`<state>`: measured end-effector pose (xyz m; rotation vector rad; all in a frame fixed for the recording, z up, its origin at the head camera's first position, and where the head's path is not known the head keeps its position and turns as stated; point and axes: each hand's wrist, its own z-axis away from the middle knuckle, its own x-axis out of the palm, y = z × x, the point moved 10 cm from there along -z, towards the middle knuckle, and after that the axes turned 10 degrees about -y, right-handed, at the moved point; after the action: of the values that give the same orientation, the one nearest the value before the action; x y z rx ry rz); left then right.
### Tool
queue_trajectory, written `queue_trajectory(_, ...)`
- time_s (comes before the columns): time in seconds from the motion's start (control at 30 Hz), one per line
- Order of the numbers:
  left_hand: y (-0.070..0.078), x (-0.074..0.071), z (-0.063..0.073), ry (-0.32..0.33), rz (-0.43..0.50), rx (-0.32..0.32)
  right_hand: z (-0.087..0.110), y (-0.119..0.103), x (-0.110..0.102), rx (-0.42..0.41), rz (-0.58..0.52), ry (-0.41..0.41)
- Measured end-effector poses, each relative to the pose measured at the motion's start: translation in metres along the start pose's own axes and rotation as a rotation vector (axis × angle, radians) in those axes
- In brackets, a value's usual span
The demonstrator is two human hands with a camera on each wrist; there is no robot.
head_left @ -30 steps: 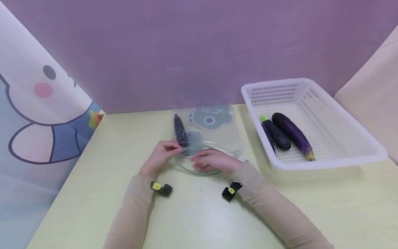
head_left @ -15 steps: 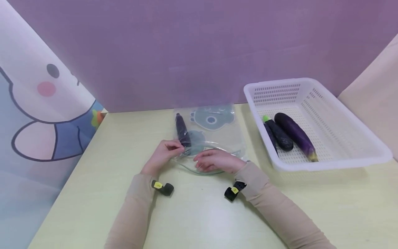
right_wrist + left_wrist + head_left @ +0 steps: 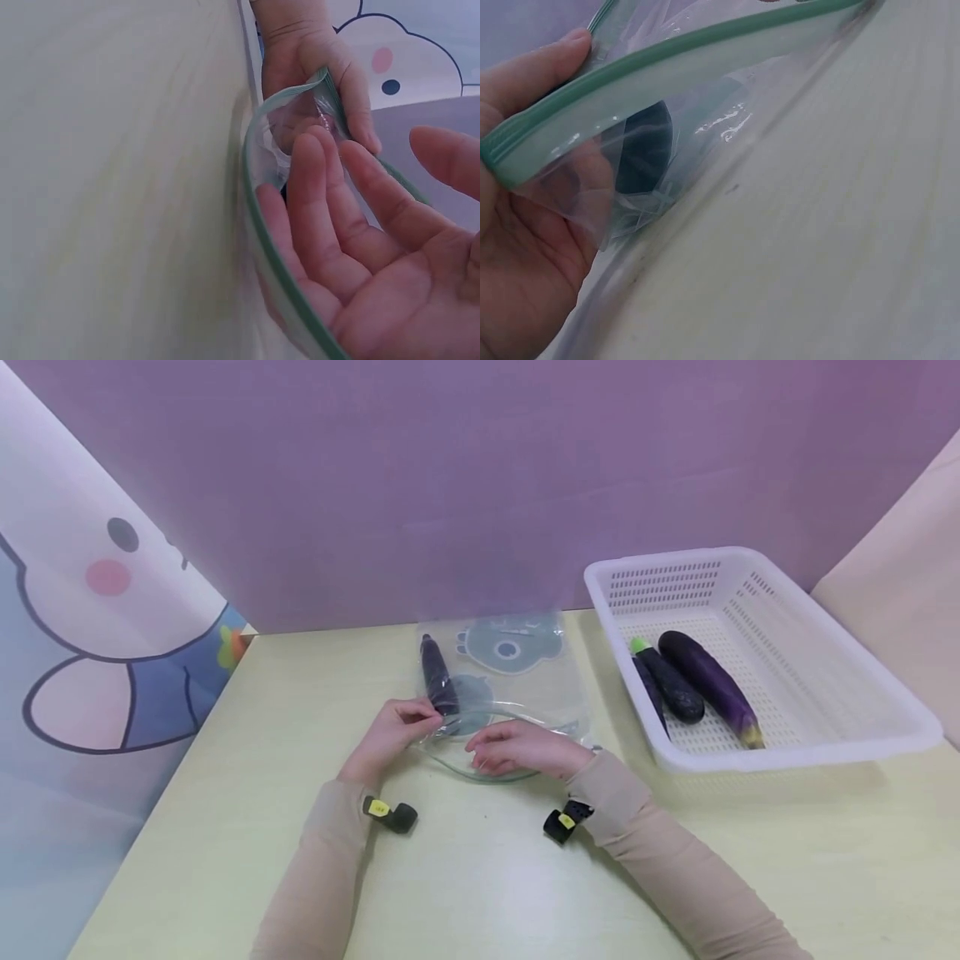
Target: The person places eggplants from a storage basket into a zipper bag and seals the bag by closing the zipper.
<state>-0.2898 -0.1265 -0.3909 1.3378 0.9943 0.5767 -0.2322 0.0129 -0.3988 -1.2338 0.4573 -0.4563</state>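
A clear zip bag [image 3: 551, 689] with blue-green cartoon prints lies on the table, its mouth facing me. One dark eggplant [image 3: 437, 677] is inside along the left side. My left hand [image 3: 393, 731] pinches the left corner of the mouth; in the left wrist view the green zip strip [image 3: 690, 45] runs from that hand. The two lips of the mouth stand apart. My right hand [image 3: 525, 747] is at the mouth with fingers loosely bent and holding nothing. In the right wrist view, the fingers [image 3: 307, 202] of that hand reach between the green-edged lips.
A white plastic basket [image 3: 795, 762] stands at the right. It holds a long purple eggplant [image 3: 708, 681], a shorter dark eggplant [image 3: 673, 687] with a green stem end, and another dark one [image 3: 649, 692] along its left wall. A purple backdrop [image 3: 480, 493] rises behind the table.
Both hands keep their places at the bag's mouth. Only the head view shifts slightly; the eggplants and basket stay where they were.
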Motion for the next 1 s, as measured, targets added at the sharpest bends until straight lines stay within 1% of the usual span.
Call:
queue_trajectory(0.07,0.001,0.000,0.000,-0.001,0.009,0.002,0.002,-0.003,0.000,0.014,0.037,0.004)
queue_trajectory(0.17,0.001,0.000,0.000,0.000,0.028,0.008,0.006,-0.010,-0.001,0.021,0.130,0.010)
queue_trajectory(0.27,0.001,0.000,-0.001,0.001,0.047,0.015,0.010,-0.017,-0.002,0.014,0.201,0.015)
queue_trajectory(0.4,0.000,0.000,-0.001,0.000,0.066,0.014,0.014,-0.023,0.001,0.007,0.261,-0.003)
queue_trajectory(0.53,-0.002,0.000,-0.001,-0.004,0.058,0.000,0.020,-0.029,0.002,0.016,0.333,-0.007)
queue_trajectory(0.8,-0.005,-0.002,-0.001,0.010,0.049,-0.020,0.033,-0.044,-0.003,0.009,0.444,0.040)
queue_trajectory(0.9,-0.006,-0.002,-0.001,0.020,0.044,-0.033,0.037,-0.046,-0.004,0.017,0.502,0.057)
queue_trajectory(1.0,-0.006,-0.002,-0.001,0.020,0.039,-0.032,0.041,-0.049,-0.006,0.025,0.566,0.078)
